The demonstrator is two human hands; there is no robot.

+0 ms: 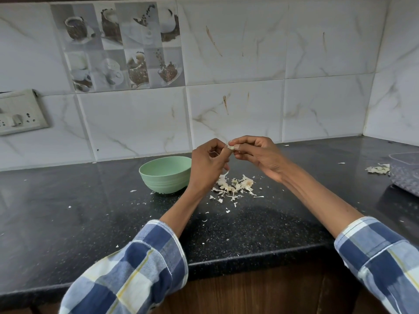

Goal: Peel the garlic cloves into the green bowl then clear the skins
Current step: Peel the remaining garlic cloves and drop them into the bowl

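1. Head view: black speckled stone countertop (68, 200), backed by a white marble-look tiled wall (238, 109).
2. Pale green ribbed bowl (165, 174) sits mid-counter, nearer the back edge; contents can't be seen.
3. Left hand (207, 165) and right hand (258, 155) are raised above the counter just right of the bowl, fingertips of both pinching one small white garlic clove (231, 147) between them.
4. Loose pile of papery garlic skins (235, 186) on the counter below the hands, just right of the bowl.
5. Smaller skin pile (378, 169) near the right edge.
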